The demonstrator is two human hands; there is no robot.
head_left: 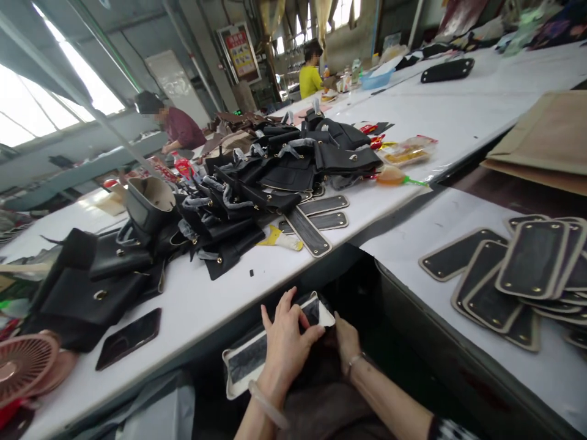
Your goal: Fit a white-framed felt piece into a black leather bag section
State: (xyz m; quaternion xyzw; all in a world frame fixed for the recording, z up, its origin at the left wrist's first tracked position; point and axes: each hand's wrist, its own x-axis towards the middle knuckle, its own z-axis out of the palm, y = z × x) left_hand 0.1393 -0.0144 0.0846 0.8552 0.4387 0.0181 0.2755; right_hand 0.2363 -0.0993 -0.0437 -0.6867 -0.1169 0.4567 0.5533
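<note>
Above my lap is a long black bag piece (247, 362) with whitish edges and raised corners, tilted up to the right. My left hand (290, 336), a pale bangle at its wrist, reaches across it. Its thumb and forefinger pinch at the piece's right end, by the white corner, while the other fingers stick up. At that same end, my right hand (347, 343) grips the outer edge; its fingers are partly hidden behind the piece. The middle of the piece is covered by my left hand.
Black bags (275, 171) lie heaped on the white table (238, 305), near flat black panels (312, 229). A phone (129, 338) and a pink fan (27, 370) are at left. More pale-edged panels (532, 260) are stacked at right. Two people (181, 127) sit farther back.
</note>
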